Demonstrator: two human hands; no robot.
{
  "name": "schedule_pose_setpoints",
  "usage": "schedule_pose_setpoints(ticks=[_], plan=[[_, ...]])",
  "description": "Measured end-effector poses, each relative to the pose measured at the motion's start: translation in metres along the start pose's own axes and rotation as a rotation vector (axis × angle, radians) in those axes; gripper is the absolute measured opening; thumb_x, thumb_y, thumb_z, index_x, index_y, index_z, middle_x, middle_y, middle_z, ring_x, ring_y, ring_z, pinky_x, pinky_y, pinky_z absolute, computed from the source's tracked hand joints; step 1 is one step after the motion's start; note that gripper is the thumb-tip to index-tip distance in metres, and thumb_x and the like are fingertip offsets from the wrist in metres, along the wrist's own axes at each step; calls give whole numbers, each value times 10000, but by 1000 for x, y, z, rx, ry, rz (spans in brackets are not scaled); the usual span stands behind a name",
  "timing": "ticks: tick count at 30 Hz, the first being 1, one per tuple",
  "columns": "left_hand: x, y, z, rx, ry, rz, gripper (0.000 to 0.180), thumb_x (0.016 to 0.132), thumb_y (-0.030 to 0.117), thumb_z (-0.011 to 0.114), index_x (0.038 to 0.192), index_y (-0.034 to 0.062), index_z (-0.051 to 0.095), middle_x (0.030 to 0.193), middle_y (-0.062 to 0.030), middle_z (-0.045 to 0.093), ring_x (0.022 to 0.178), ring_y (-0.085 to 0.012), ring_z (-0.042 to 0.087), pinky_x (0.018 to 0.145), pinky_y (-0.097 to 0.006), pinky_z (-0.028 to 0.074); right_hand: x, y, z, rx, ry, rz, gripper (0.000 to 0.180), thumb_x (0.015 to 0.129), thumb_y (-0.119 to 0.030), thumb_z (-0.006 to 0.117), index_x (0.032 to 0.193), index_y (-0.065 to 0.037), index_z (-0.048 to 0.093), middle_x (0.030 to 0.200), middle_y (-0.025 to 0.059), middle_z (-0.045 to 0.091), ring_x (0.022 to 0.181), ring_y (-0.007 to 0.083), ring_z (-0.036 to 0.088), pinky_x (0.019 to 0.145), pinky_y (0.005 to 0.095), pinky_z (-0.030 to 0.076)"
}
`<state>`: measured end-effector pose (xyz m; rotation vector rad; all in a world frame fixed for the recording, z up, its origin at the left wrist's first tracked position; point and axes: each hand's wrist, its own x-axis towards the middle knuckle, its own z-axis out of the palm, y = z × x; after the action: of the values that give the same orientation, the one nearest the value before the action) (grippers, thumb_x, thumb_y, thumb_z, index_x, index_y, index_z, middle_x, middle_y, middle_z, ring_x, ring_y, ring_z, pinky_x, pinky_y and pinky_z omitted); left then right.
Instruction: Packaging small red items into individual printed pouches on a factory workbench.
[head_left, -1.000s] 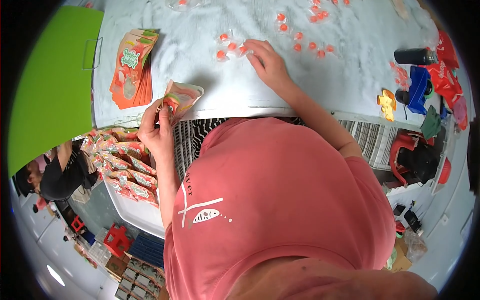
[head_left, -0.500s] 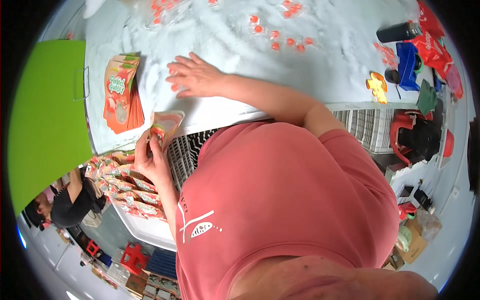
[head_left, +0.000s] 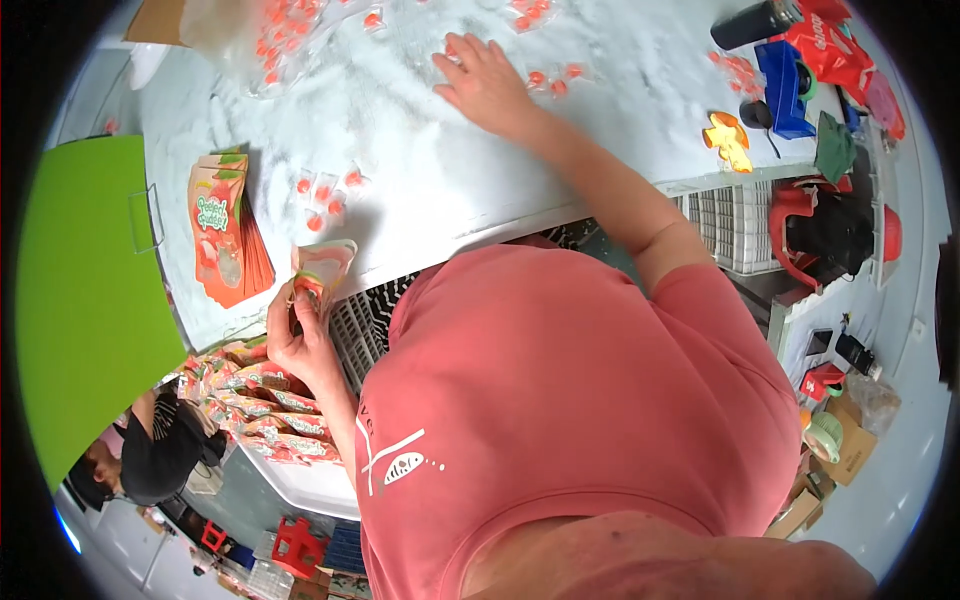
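My left hand (head_left: 303, 335) grips a small printed pouch (head_left: 338, 262) at the table's near edge, with its mouth spread open. On the tabletop just beyond the pouch lie several red candies in clear wrappers (head_left: 325, 192). My right hand (head_left: 485, 85) is stretched far over the table, palm down with fingers apart. Beside its fingertips and wrist are more wrapped red candies (head_left: 558, 82); whether any lie under the palm is hidden. A fanned stack of flat red-and-beige pouches (head_left: 225, 235) rests left of my left hand.
Filled pouches (head_left: 275, 405) crowd a white tray (head_left: 300, 485) below the table edge. A clear bag of candies (head_left: 280, 45) lies at the far left. At right are a black bottle (head_left: 755, 24), a blue holder (head_left: 785, 90) and a yellow cutout (head_left: 728, 140). Another person (head_left: 160, 455) is at lower left.
My right hand has moved away and to the right, from the near candies toward the group farther back. Several candies now lie uncovered near the pouch. My left hand keeps its hold.
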<state>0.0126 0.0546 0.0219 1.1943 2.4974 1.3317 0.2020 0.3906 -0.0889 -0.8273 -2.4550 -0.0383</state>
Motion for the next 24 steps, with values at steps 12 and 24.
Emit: schedule_pose_setpoints(ticks=[12, 24], plan=[[-8, 5, -5, 55, 2, 32, 148, 943, 50, 625, 1056, -24, 686, 929, -44, 695, 836, -98, 601, 780, -268, 513, -40, 30, -70, 15, -109, 62, 355, 792, 0, 567, 1140, -47, 617, 1182, 120, 585, 1133, 308, 566, 885, 383, 518], [-8, 3, 0, 51, -35, 38, 179, 938, 72, 656, 1070, -47, 671, 931, -57, 695, 815, -95, 621, 702, -240, 537, -24, 30, -93, 865, -278, 541, 266, 861, -88, 687, 1122, -48, 653, 1014, 10, 652, 957, 106, 619, 886, 245, 494]])
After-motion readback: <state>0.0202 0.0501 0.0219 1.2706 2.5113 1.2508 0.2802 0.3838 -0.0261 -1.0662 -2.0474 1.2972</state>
